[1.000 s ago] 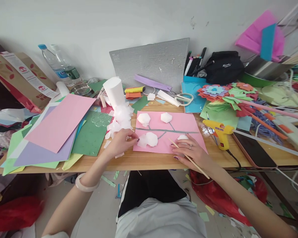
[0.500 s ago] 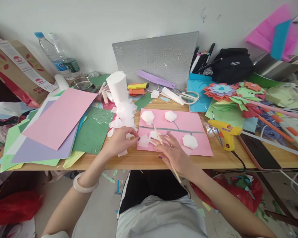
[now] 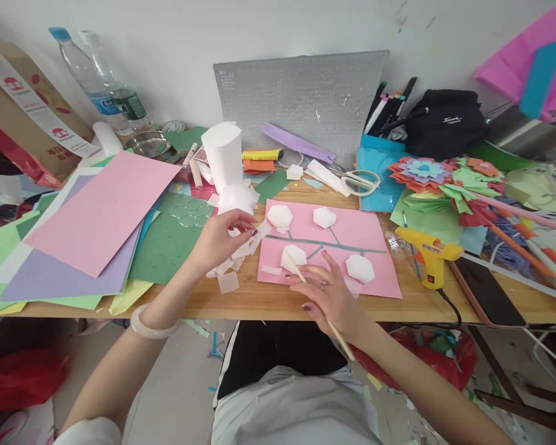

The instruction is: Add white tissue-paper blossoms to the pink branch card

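A pink card lies flat at the table's near edge, with grey-green branch lines and several white paper hexagons on it. My right hand rests on the card's lower part, fingers spread, with a thin wooden stick held between them; the stick's tip touches a white hexagon. My left hand is raised just left of the card, its fingers pinched on a small white paper piece. Loose white scraps lie under it.
A white paper roll stands behind the scraps. Coloured sheets are stacked at left. A yellow glue gun, a phone, scissors, paper flowers, a grey cutting mat and water bottles surround the card.
My right hand moved from the card's lower right to its lower left with the stick. My left hand lifted off the table with a white paper piece.
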